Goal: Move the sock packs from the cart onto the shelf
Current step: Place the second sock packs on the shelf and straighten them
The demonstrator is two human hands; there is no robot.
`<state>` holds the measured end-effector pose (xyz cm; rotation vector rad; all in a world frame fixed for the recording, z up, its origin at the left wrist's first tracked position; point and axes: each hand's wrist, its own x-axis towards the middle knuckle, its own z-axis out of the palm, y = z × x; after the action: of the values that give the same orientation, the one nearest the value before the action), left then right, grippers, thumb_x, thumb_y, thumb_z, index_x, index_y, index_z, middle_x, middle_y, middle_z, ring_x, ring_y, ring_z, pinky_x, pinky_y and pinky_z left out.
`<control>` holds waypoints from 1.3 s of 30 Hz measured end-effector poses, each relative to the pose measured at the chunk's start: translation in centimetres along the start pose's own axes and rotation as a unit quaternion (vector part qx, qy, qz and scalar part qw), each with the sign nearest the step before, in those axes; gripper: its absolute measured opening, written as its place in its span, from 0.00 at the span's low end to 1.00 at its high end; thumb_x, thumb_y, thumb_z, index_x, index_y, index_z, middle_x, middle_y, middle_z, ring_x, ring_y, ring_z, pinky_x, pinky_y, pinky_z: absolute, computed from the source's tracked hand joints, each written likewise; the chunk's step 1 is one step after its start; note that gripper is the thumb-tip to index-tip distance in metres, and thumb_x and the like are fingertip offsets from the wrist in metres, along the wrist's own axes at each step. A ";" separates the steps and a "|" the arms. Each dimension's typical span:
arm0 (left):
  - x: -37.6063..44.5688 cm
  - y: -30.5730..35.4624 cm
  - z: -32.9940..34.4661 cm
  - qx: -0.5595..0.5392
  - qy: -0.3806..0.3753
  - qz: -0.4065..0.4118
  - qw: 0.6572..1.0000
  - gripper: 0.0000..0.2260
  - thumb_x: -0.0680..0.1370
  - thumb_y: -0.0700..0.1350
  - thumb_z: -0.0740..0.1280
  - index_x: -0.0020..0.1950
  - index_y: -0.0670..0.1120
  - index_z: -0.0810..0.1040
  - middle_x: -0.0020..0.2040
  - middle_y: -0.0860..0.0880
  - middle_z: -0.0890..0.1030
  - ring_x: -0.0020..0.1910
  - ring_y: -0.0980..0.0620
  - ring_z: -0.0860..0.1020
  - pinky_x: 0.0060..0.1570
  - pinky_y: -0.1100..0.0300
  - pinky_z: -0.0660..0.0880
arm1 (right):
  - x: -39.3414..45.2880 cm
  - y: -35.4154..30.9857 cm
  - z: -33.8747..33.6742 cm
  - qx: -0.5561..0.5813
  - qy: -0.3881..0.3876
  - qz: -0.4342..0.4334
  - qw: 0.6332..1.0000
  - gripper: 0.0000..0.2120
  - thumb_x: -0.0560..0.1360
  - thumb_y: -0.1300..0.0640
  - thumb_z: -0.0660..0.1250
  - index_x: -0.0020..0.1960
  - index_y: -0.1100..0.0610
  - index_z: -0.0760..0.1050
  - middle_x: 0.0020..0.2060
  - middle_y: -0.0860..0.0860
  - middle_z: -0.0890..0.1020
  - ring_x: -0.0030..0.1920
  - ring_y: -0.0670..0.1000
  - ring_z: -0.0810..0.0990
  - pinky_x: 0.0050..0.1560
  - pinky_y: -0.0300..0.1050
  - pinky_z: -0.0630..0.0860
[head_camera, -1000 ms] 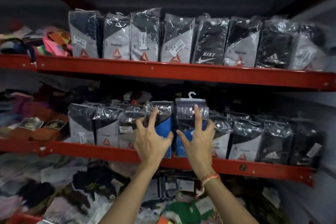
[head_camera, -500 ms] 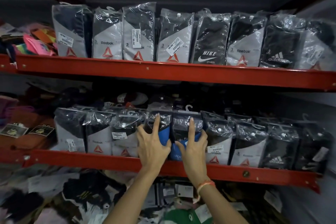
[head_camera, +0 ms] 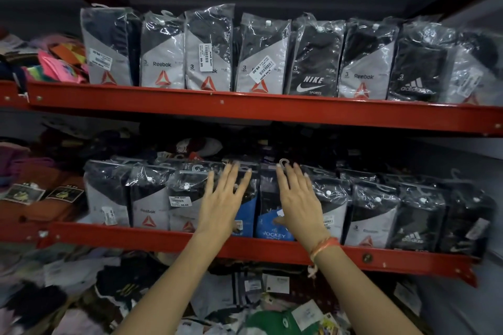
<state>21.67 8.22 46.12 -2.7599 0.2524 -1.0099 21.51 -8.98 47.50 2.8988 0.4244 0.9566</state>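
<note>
Two blue-and-black Jockey sock packs stand side by side in the middle of the red middle shelf, in a row of bagged packs. My left hand lies flat against the front of the left blue pack, fingers spread. My right hand, with an orange thread at the wrist, lies flat on the right blue pack, fingertips near its plastic hanger hook. Neither hand is curled around a pack.
The upper red shelf holds a full row of Reebok, Nike and Adidas packs. Grey Reebok packs stand left of my hands, black Adidas packs to the right. Loose socks and tagged clothing are heaped below the shelf.
My fingers have let go of the sides of the two blue packs and now lie flat on their fronts. The packs have sunk lower into the row.
</note>
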 end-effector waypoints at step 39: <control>2.8 8.8 0.3 -0.035 0.034 0.062 0.997 0.51 0.67 0.62 0.71 0.77 0.47 0.43 0.78 0.43 0.52 0.77 0.44 0.50 0.70 0.37 0.38 | -3.6 11.0 1.2 -0.054 -0.011 0.007 0.998 0.53 0.65 0.47 0.77 0.78 0.56 0.47 0.77 0.57 0.57 0.78 0.58 0.48 0.76 0.57 0.44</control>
<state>23.12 -0.83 45.54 -2.7360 0.4711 -1.0835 22.05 -20.54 46.01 2.8158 0.3400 0.9190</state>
